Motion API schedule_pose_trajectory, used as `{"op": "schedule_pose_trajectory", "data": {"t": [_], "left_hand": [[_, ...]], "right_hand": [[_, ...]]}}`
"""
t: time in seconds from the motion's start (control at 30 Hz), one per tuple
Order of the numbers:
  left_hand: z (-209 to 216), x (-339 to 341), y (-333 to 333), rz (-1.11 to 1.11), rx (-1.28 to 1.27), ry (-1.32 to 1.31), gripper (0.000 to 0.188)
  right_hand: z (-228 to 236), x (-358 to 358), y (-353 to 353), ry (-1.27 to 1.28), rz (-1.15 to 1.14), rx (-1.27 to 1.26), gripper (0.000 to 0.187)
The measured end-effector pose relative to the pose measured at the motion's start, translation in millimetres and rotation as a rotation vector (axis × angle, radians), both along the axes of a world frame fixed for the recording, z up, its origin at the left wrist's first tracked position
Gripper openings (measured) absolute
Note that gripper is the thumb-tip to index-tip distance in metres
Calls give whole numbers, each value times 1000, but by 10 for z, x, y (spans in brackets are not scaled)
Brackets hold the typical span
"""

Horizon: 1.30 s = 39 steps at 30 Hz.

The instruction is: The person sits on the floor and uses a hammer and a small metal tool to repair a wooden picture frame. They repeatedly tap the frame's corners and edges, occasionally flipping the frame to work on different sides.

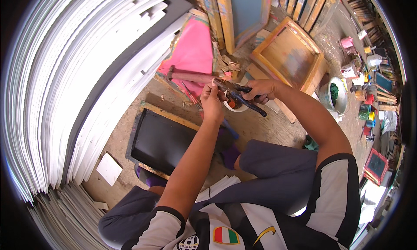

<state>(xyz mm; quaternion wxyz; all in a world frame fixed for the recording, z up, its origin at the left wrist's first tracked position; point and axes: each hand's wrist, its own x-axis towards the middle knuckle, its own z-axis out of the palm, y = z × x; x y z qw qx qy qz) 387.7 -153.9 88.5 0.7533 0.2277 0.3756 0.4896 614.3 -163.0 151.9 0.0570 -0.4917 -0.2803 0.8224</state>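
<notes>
My right hand [263,91] is closed around the dark handles of a pair of pliers [239,93]. The jaws of the pliers point left, toward my left hand [211,101]. The fingers of that hand are pinched together right at the jaws; a small pale bit shows at the fingertips, too small to name. Just beyond my left fingertips is a hammer [191,77] with a worn wooden handle, its head to the left over a bright pink panel [195,44]. Below the pliers, partly hidden by them, stands a white tub [235,107] with small items in it.
A wood-framed black panel [163,135] lies between my feet. Tall stacks of white sheets [56,76] fill the left side. A wooden frame [289,54] leans at the upper right, near a metal bucket [334,96] with green stuff inside. Paint pots [369,115] crowd the far right.
</notes>
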Motion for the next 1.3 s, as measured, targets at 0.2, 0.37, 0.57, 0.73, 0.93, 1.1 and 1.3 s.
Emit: {"op": "schedule_pose_trajectory", "data": {"t": [0.2, 0.37, 0.57, 0.73, 0.93, 1.1, 1.3], "left_hand": [[-123, 175, -66, 91, -257, -79, 26], [-332, 176, -223, -300, 436, 1160, 32], [-390, 375, -285, -661, 440, 1568, 32], [-444, 391, -300, -788, 435, 1584, 32], [-607, 38, -439, -512, 569, 1285, 35], [-779, -1017, -380, -317, 515, 1362, 35], [-1095, -2890, -228, -129, 412, 1898, 50]], "right_hand": [[-367, 465, -258, 0, 31, -27, 26], [-349, 672, -422, -232, -378, 2, 24], [-849, 872, -597, -571, -413, -47, 35], [-1368, 1015, -850, -633, -286, -59, 44], [-1752, 1182, -929, -954, 251, 239, 51], [-1421, 851, -481, -1411, 409, 612, 45], [-482, -670, 292, -1125, 291, 1656, 33]]}}
